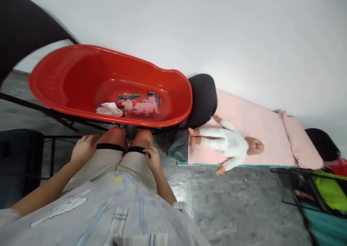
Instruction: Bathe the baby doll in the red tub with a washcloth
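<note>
My left hand (84,148) rests beside my left thigh at the black hem of my beige shorts (108,157), fingers loosely apart and holding nothing I can see. Against my right thigh lies my right hand (153,157), its fingers slightly bent at the other hem. Beyond my knees stands a red baby bathtub (130,63). Inside it are a white-and-pink cloth (110,109), a small pink figure (146,107) with a blurred-out part, and some small blue items (129,96). To the right, a baby doll (230,143) in white clothing lies on its back on a pink mat (260,123).
The tub sits on dark chairs, with a black chair seat (204,99) at its right end. A pink pillow (305,143) lies at the mat's far end. Lime-green fabric (329,191) and teal fabric (325,224) are at lower right. A white wall (217,33) runs behind.
</note>
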A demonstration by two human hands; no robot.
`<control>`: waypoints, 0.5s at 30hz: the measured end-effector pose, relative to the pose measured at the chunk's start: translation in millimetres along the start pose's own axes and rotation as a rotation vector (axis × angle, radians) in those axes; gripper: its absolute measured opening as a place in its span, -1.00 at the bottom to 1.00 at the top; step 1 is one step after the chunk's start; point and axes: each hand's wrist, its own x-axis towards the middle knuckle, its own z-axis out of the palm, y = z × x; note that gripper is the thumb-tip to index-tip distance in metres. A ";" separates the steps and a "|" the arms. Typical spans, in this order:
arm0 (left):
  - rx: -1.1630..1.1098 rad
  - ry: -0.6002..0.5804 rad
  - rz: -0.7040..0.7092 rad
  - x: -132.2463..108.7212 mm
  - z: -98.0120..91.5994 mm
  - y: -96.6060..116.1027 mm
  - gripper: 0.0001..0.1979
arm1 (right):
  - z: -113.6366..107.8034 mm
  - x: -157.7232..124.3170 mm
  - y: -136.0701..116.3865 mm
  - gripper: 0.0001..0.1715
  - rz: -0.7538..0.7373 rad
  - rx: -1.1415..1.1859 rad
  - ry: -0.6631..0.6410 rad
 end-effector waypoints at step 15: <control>-0.531 -0.213 1.146 -10.1 34.7 434.2 -0.68 | -390.2 -98.9 49.8 -0.80 0.439 0.036 1.504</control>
